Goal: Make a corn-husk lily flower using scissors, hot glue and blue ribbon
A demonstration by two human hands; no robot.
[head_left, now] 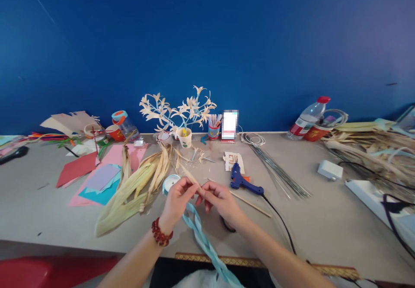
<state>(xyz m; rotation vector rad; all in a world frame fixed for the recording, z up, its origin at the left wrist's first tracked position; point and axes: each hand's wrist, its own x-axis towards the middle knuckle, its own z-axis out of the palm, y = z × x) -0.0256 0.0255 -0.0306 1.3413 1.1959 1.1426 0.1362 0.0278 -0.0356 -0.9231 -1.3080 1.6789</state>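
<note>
My left hand [177, 201] and my right hand [219, 198] meet over the middle of the table, fingertips pinched together. Between them is a narrow pale strip of corn husk [190, 174], its tip pointing up and left. Fingers cover its lower end. A roll of light-blue tape [170, 181] lies just behind my left hand. From there a twisted light-blue band [202, 236] hangs below my hands to my lap. Beyond my right hand lies a blue glue gun [241, 180], and a thin wooden stick [251, 204] is beside it. Black scissor handles [227, 224] are partly hidden under my right wrist.
Corn husks [129, 193] and coloured paper [103, 193] lie left. Husk flowers [191, 106] stand in a paper cup [184, 139] near the wall. Wires [279, 171], a bottle [306, 119], a white adapter [330, 170] and a power strip [369, 197] are right. The glue gun's cord [282, 223] crosses the table.
</note>
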